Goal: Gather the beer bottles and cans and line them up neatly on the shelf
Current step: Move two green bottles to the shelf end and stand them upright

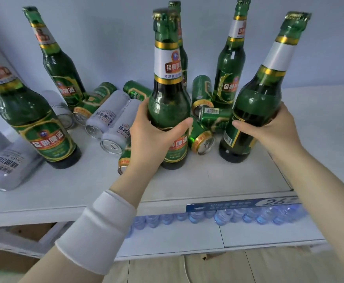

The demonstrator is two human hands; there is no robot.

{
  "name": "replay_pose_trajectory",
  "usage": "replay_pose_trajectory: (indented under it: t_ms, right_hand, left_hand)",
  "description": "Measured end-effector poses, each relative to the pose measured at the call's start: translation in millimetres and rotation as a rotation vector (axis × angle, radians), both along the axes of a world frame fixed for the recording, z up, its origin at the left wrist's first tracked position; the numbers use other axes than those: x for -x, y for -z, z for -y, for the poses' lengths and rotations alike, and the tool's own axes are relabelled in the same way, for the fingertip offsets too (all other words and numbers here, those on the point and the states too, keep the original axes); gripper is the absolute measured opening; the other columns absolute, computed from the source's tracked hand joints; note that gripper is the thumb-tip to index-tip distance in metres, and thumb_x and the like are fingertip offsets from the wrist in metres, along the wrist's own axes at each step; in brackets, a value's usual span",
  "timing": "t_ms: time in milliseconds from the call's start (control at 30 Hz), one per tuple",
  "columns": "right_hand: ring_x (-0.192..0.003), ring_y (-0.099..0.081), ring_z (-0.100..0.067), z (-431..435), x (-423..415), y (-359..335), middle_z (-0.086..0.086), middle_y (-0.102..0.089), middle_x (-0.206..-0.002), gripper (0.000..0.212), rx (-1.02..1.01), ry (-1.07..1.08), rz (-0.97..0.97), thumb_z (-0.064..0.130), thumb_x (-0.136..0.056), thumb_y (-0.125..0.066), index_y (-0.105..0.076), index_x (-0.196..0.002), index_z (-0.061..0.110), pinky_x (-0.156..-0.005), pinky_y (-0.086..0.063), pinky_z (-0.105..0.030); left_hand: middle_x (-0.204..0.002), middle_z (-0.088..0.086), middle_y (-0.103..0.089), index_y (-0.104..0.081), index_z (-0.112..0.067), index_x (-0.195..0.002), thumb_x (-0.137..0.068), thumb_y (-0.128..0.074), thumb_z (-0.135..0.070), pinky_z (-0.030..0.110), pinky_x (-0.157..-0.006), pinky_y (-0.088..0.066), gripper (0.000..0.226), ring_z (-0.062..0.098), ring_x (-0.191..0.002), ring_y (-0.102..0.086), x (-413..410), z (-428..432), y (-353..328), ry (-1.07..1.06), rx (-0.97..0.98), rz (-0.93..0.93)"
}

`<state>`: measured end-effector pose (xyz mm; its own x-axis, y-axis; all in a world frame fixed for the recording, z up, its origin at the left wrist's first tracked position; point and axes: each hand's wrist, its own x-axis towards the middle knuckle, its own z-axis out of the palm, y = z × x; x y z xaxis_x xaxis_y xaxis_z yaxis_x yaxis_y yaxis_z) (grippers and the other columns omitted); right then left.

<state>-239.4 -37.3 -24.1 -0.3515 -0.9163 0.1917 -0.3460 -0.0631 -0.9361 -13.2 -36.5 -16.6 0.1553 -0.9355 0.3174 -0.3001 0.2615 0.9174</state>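
Two green beer bottles are held at once, one in each grip, and many more things wait on the white shelf [197,180]. At the far left a white can [7,168] lies on its side. Next to it a big bottle [34,123] stands up, and its label reads 经典啤酒. Behind it a back-left bottle [58,64] stands by the wall. Then comes a heap of white cans [107,116] and green cans [201,140], all lying down. The writing on the white ones is upside down, and I cannot read it well. The left grip [152,131] is wrapped round the belly of the middle bottle [168,82]. That bottle stands straight up with its foot on the shelf. A back-right bottle [230,68] stands near the wall. The right grip [275,127] is wrapped round the right bottle [259,99], which leans with its cap to the right. I cannot tell if its foot is lifted. Green cans lie between the two held bottles, so I think the bare shelf to the right, nearest the right grip, is the easy spot to start a row. The price strip [240,205] below shows "26".
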Motion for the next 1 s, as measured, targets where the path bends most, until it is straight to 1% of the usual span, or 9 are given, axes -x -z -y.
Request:
replay_pose_trajectory:
  t_ms: [133,300,467,533,667,800,867,933,1000]
  right_hand:
    - [-0.105,-0.062,-0.015,-10.6,3.3,-3.1,0.003,-0.064,-0.115,0.072,0.0,0.019,0.069,0.024,-0.056,-0.086,-0.053,-0.12,0.016,-0.093,-0.051,-0.041]
    - [-0.104,-0.062,-0.016,-16.0,4.1,-10.7,0.002,-0.065,-0.112,0.064,0.007,0.044,0.125,0.023,-0.058,-0.084,-0.056,-0.115,0.02,-0.091,-0.051,-0.04]
    - [-0.091,-0.064,-0.005,-25.0,9.3,-18.8,0.01,-0.067,-0.098,0.044,0.025,0.047,0.211,0.017,-0.065,-0.08,-0.059,-0.104,0.025,-0.069,-0.049,-0.023]
    - [-0.093,-0.065,-0.01,-30.1,16.5,-21.5,0.008,-0.068,-0.099,0.04,0.026,0.058,0.239,0.017,-0.066,-0.08,-0.061,-0.099,0.027,-0.073,-0.051,-0.026]
    - [-0.096,-0.065,-0.014,-41.0,40.7,-28.1,0.006,-0.068,-0.099,0.036,0.038,0.09,0.264,0.016,-0.067,-0.078,-0.061,-0.095,0.028,-0.08,-0.052,-0.033]
    - [-0.096,-0.066,-0.016,-53.6,82.7,-35.4,0.004,-0.069,-0.097,0.036,0.054,0.145,0.247,0.016,-0.066,-0.079,-0.062,-0.095,0.027,-0.081,-0.053,-0.035]
    - [-0.096,-0.066,-0.017,-60.6,111.6,-37.3,0.005,-0.069,-0.096,0.035,0.057,0.172,0.237,0.017,-0.065,-0.08,-0.062,-0.093,0.028,-0.082,-0.053,-0.037]
    - [-0.095,-0.065,-0.016,-67.8,144.8,-38.6,0.005,-0.068,-0.096,0.035,0.06,0.198,0.225,0.017,-0.064,-0.08,-0.062,-0.092,0.029,-0.083,-0.053,-0.037]
    - [-0.094,-0.064,-0.013,-75.9,182.6,-39.8,0.006,-0.067,-0.095,0.035,0.064,0.217,0.215,0.015,-0.065,-0.08,-0.061,-0.09,0.03,-0.081,-0.053,-0.035]
  left_hand:
    - [-0.104,-0.015,-0.065,-0.053,-0.023,-0.114,-0.054,-0.074,-0.051,0.029,-0.086,-0.055,0.07,-0.001,-0.097,-0.062,-2.6,-7.3,-13.6,0.012,0.062,-0.01]
    - [-0.098,-0.019,-0.065,-0.053,-0.027,-0.107,-0.056,-0.072,-0.052,0.025,-0.08,-0.056,0.059,-0.005,-0.092,-0.062,-3.2,-9.3,-25.4,0.043,0.104,-0.001]
    - [-0.095,-0.019,-0.067,-0.056,-0.03,-0.105,-0.054,-0.071,-0.053,0.014,-0.074,-0.053,0.059,-0.006,-0.09,-0.063,7.1,-8.3,-39.1,0.145,0.114,-0.033]
    - [-0.095,-0.017,-0.068,-0.057,-0.029,-0.106,-0.052,-0.071,-0.053,0.017,-0.076,-0.054,0.061,-0.004,-0.09,-0.065,18.5,-7.5,-45.4,0.197,0.106,-0.046]
    - [-0.097,-0.011,-0.07,-0.058,-0.024,-0.108,-0.051,-0.073,-0.052,0.033,-0.077,-0.058,0.065,0.004,-0.09,-0.067,52.9,-5.7,-54.6,0.298,0.093,-0.065]
    - [-0.094,-0.015,-0.069,-0.057,-0.031,-0.102,-0.049,-0.075,-0.051,0.02,-0.073,-0.054,0.059,-0.003,-0.086,-0.066,98.4,-4.2,-61.2,0.376,0.071,-0.078]
    - [-0.096,-0.015,-0.069,-0.057,-0.029,-0.105,-0.051,-0.076,-0.049,0.02,-0.075,-0.053,0.061,-0.001,-0.089,-0.066,127.4,-4.3,-63.4,0.403,0.071,-0.079]
    - [-0.094,-0.016,-0.068,-0.056,-0.027,-0.106,-0.057,-0.081,-0.039,0.021,-0.075,-0.052,0.055,0.0,-0.09,-0.065,160.6,-5.1,-64.3,0.419,0.067,-0.08]
    - [-0.092,-0.017,-0.066,-0.056,-0.027,-0.104,-0.062,-0.08,-0.033,0.016,-0.072,-0.051,0.049,-0.002,-0.088,-0.064,199.1,-7.0,-64.5,0.43,0.069,-0.074]
